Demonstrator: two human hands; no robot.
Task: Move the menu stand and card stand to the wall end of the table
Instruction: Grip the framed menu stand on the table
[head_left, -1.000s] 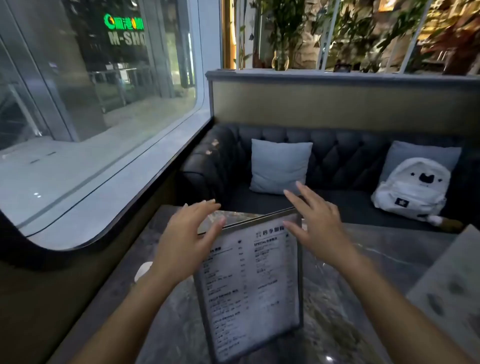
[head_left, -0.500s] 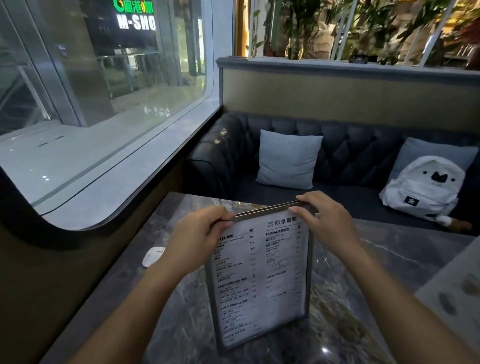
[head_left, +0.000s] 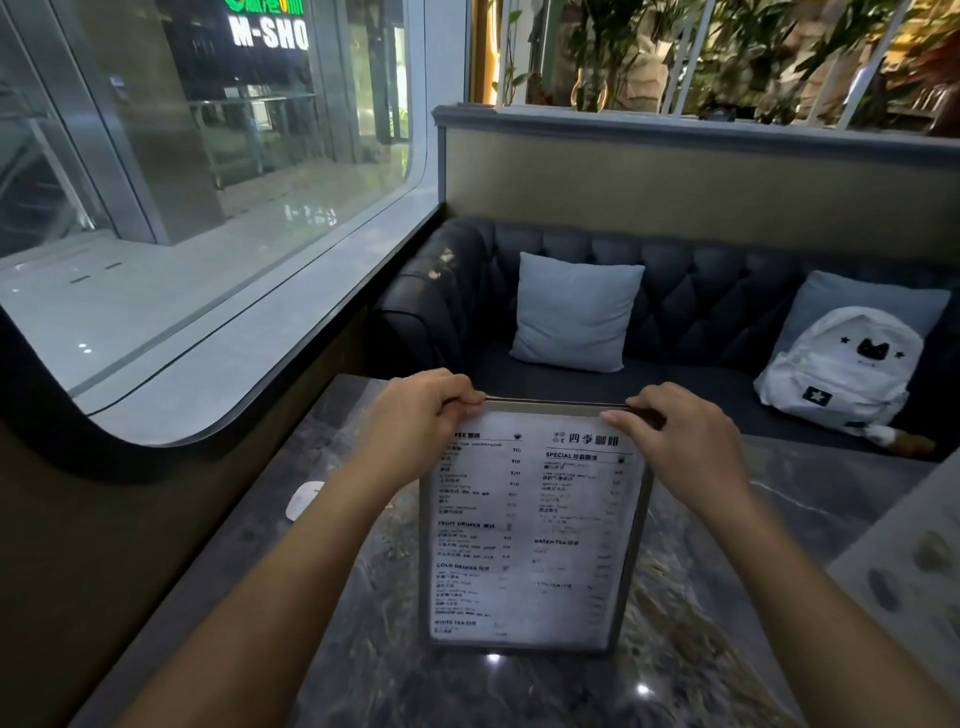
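Observation:
The menu stand (head_left: 530, 535), a framed upright sheet with printed drink lists, stands on the dark marble table (head_left: 363, 649) in front of me. My left hand (head_left: 415, 421) grips its top left corner. My right hand (head_left: 675, 436) grips its top right corner, thumb on the front face. A small white flat object (head_left: 303, 500) lies on the table near the wall side, left of the stand; I cannot tell whether it is the card stand.
A curved window ledge and wall (head_left: 171, 374) run along the table's left side. A dark tufted sofa (head_left: 701, 291) with a grey cushion (head_left: 574, 312) and a white backpack (head_left: 841, 369) sits beyond the table. A pale patterned surface (head_left: 904, 566) lies at the right.
Both hands came down from hovering open above the menu stand and closed on its top corners. The view has shifted closer and the stand now appears straighter.

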